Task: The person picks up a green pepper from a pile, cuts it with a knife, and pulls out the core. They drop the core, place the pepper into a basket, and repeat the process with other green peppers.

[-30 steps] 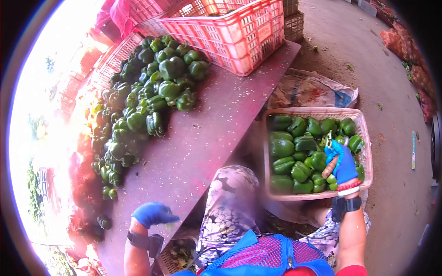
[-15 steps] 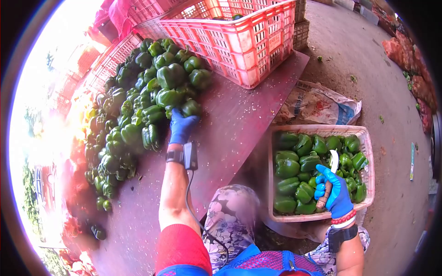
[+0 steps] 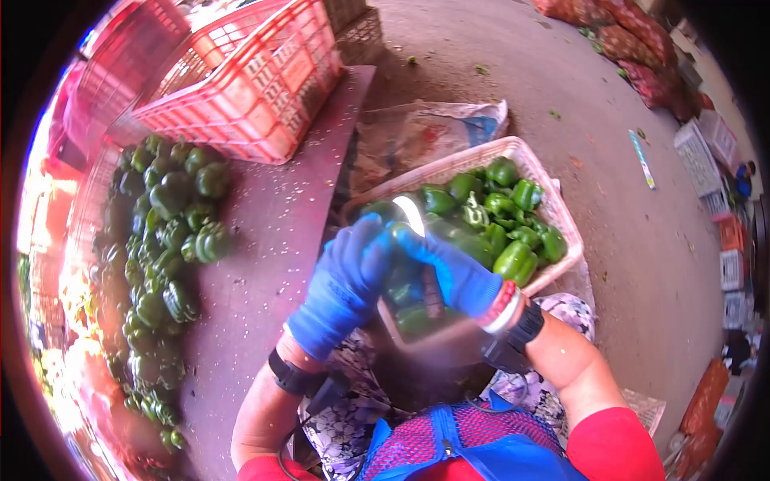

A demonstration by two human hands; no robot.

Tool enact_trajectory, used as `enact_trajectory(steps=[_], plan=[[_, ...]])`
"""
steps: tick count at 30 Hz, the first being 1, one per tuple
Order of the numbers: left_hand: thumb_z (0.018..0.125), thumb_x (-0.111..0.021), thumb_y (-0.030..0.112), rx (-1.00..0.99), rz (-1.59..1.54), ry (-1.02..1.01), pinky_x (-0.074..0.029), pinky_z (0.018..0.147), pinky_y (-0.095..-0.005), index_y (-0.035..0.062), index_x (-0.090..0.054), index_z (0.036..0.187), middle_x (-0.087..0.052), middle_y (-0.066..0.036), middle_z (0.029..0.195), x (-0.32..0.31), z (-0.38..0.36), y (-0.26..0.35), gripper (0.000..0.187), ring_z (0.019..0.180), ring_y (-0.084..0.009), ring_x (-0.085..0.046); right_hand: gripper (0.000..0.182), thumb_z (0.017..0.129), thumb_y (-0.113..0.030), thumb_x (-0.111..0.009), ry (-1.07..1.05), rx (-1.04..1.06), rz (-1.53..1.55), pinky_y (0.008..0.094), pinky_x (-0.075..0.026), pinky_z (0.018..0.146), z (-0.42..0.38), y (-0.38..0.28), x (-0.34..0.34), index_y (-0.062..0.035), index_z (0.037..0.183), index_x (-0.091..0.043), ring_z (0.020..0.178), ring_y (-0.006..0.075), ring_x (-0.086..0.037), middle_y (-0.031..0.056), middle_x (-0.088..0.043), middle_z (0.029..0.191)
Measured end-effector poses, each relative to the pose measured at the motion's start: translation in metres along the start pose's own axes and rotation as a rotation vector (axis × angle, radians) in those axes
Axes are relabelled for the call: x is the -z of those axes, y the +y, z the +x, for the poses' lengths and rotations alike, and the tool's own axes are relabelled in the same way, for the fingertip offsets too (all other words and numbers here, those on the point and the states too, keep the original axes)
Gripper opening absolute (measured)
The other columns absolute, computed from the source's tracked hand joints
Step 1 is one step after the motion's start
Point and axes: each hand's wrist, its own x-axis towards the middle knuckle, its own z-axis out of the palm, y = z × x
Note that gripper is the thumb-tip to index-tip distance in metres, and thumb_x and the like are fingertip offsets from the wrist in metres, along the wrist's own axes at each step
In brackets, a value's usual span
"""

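Observation:
My right hand (image 3: 464,276), in a blue glove, is closed round the brown handle of a small knife (image 3: 411,215) with a pale curved blade. Close beside it, my gloved left hand (image 3: 341,289) has its fingers curled by the blade. A green bell pepper (image 3: 398,229) shows only in part between the two hands, blurred and mostly covered by the fingers. Both hands are above a pale pink crate (image 3: 571,255) with several green bell peppers (image 3: 515,263) in it. On the table to the left lies a large pile of green bell peppers (image 3: 170,195).
A pink slatted crate (image 3: 273,88) stands at the far end of the reddish table (image 3: 249,305). Behind the pepper crate lies a crumpled sack (image 3: 417,132). Filled red sacks (image 3: 634,52) and stacked crates (image 3: 702,160) line the ground on the right.
My left hand has left the pepper pile and come right, meeting my right hand over the crate. The knife has stayed in my right hand. The view has turned to the right.

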Motion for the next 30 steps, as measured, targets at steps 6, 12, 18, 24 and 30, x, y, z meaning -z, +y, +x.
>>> enact_trajectory(steps=[6, 12, 18, 24, 30], plan=[[0.089, -0.068, 0.014, 0.612, -1.210, 0.023, -0.040, 0.110, -0.0434, 0.0018, -0.033, 0.149, -0.044, -0.017, 0.148, -0.010, -0.004, 0.018, 0.070, 0.137, -0.0324, -0.045, 0.068, 0.083, -0.015, -0.080, 0.175, 0.450, -0.094, 0.0302, -0.050, 0.096, -0.016, -0.005, 0.015, -0.0044, 0.140, -0.045, 0.111, 0.0148, -0.058, 0.0078, -0.059, 0.123], [0.093, -0.068, 0.021, 0.938, -1.955, -0.302, -0.056, 0.096, -0.0453, 0.0036, -0.034, 0.151, -0.052, -0.017, 0.141, -0.021, 0.001, 0.023, 0.069, 0.120, -0.0322, -0.061, 0.093, 0.069, -0.022, -0.089, -0.012, 0.629, -0.690, 0.0395, -0.038, 0.112, -0.025, -0.009, 0.040, -0.0029, 0.146, -0.039, 0.133, 0.0287, -0.049, 0.0180, -0.051, 0.142], [0.090, -0.071, 0.014, 0.992, -1.955, -0.299, -0.061, 0.084, -0.0487, 0.0065, -0.035, 0.145, -0.056, -0.019, 0.132, -0.029, -0.002, 0.016, 0.067, 0.106, -0.0354, -0.067, 0.103, 0.068, -0.029, -0.091, -0.088, 0.553, -0.778, 0.0385, -0.035, 0.113, -0.021, -0.013, 0.048, -0.0033, 0.151, -0.036, 0.133, 0.0213, -0.045, 0.0116, -0.049, 0.144], [0.087, -0.072, 0.010, 1.053, -1.343, -0.001, -0.063, 0.080, -0.0424, 0.0047, -0.042, 0.128, -0.059, -0.016, 0.124, -0.039, -0.002, 0.011, 0.051, 0.101, -0.0269, -0.068, 0.093, 0.079, -0.021, -0.079, 0.382, 0.513, -1.024, 0.0450, -0.048, 0.096, -0.026, 0.001, 0.029, -0.0050, 0.155, -0.027, 0.107, 0.0401, -0.061, 0.0257, -0.058, 0.122], [0.082, -0.078, 0.017, 1.067, -0.858, -0.090, -0.060, 0.082, -0.0366, 0.0032, -0.048, 0.123, -0.066, -0.014, 0.111, -0.033, 0.012, 0.026, 0.053, 0.097, -0.0219, -0.069, 0.083, 0.086, -0.014, -0.065, 0.475, 0.538, -1.151, 0.0521, -0.050, 0.088, -0.009, 0.035, 0.020, 0.0061, 0.152, -0.018, 0.106, 0.0495, -0.061, 0.0342, -0.059, 0.119]])
